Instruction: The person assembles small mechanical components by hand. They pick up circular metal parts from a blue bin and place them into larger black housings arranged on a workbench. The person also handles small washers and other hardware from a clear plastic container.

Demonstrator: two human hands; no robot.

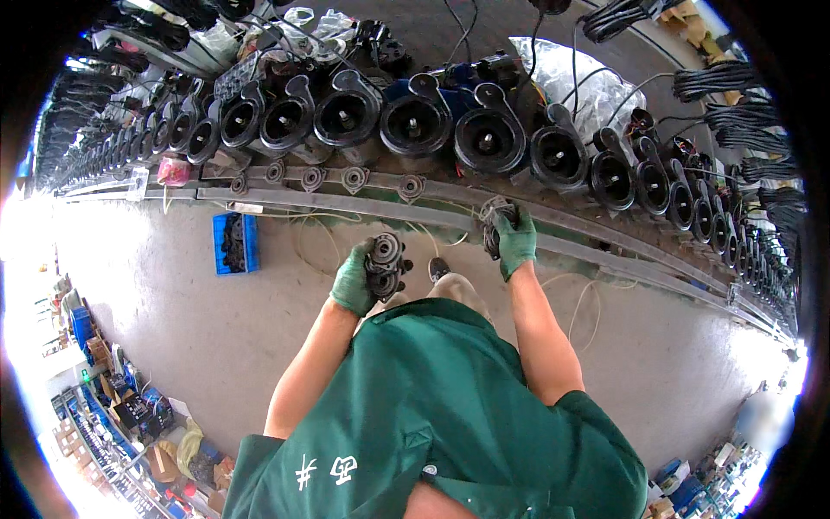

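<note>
My left hand (350, 284), in a green glove, grips several round metal flange pieces (386, 259) with ringed centres, held out over the floor in front of my body. My right hand (519, 244), gloved too, is closed around more dark round flange pieces (496, 216) at the bench's near edge. Similar flange pieces (355, 179) lie spaced along the bench ledge to the left of my right hand. Behind them stands a long row of black snail-shaped housings (417, 121), each with a shaft at its centre. My palms and some fingertips are hidden.
A metal rail (346, 206) runs along the bench front. On the floor at left sits a blue bin (251, 245) of dark parts. Thin hoses (596, 303) loop below the bench. Coiled black cables (718, 82) hang at right, and clear plastic bags (588, 91) lie behind the housings.
</note>
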